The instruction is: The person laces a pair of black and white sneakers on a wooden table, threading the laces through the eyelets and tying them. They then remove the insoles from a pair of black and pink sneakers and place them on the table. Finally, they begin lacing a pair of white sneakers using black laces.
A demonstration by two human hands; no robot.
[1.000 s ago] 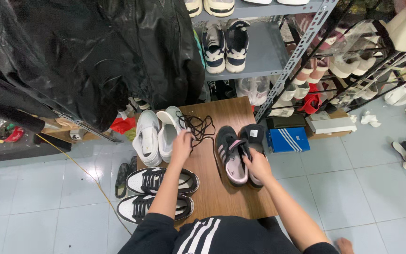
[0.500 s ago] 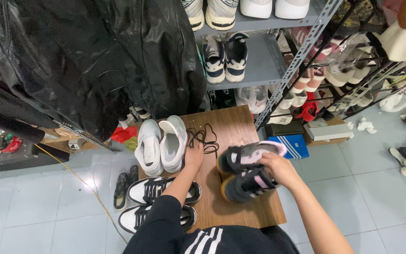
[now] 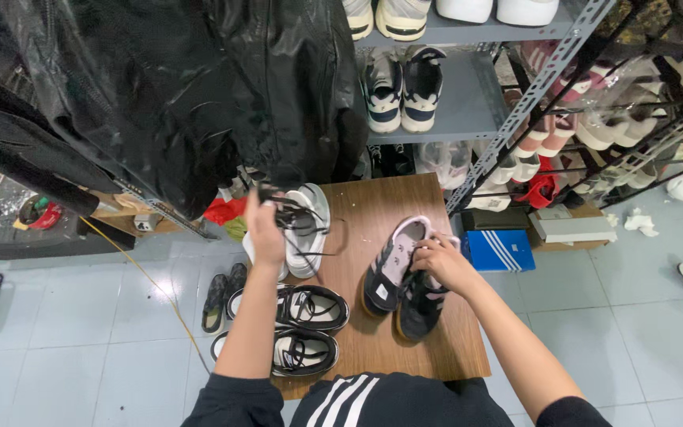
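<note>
Laces (image 3: 298, 221) in left hand (image 3: 265, 229) half hide white sneakers (image 3: 307, 229); right hand (image 3: 439, 261) grips black sneakers (image 3: 401, 277).

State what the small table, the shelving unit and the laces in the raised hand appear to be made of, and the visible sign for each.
Table: looks like wood or wood-look laminate, matt brown with visible grain. Shelving unit: probably painted metal, grey, with perforated upright posts. Black laces, held up by the left hand: seem woven fabric cord, since they hang in limp loops.
</note>
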